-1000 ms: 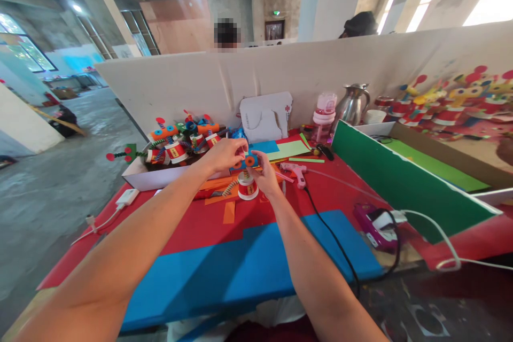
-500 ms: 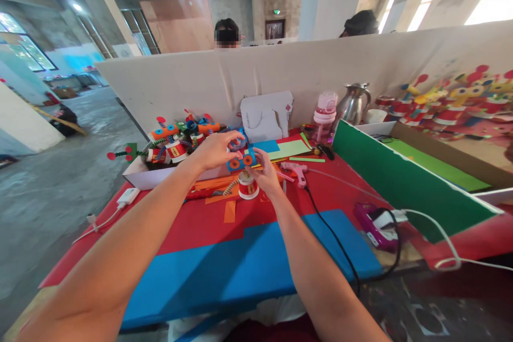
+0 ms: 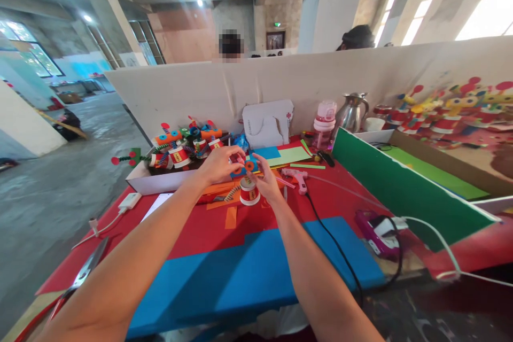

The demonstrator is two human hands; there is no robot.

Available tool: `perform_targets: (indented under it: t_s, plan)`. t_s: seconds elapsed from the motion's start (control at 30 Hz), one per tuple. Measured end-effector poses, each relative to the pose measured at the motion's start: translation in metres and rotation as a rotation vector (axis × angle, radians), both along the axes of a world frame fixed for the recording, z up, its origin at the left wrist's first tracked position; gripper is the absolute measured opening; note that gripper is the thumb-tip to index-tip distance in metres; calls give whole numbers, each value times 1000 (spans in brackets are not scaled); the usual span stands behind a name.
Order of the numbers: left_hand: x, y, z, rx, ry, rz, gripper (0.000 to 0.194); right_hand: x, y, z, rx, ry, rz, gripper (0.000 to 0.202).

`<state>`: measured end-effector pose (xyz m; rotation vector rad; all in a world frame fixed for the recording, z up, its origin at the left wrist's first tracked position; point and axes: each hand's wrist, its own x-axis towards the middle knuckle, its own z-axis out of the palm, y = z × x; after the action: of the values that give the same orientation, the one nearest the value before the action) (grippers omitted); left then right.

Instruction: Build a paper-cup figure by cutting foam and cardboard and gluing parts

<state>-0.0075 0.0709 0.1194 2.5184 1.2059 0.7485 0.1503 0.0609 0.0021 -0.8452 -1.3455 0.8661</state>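
A blue paper tube with orange ring-shaped discs on its side is between my two hands, above an upside-down red and white paper cup. A folded paper spring shows between tube and cup. My right hand grips the right end of the tube between thumb and fingers. My left hand is closed at the tube's left end, its fingertips pinched against the left disc and partly covering it. Whether a small piece is between these fingertips is hidden.
A white box of similar paper-cup figures stands at the left. A pink glue gun with a black cord lies at right, near a purple power socket and a green-sided box. Scissors rest by my left forearm.
My left hand has come down from above the tube onto its left end, now covering part of the left disc. The right hand keeps its grip. The view has tilted slightly upward.
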Motion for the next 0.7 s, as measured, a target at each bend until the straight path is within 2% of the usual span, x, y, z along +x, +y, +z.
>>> perform_targets:
  t_s: [0.3, 0.7]
  plan:
    - [0, 18, -3, -132, -94, 22, 22, 0, -1, 1, 6, 34, 17, 48]
    - [1, 27, -6, -117, 26, 16, 21, 0, -1, 2, 16, 50, 29, 41]
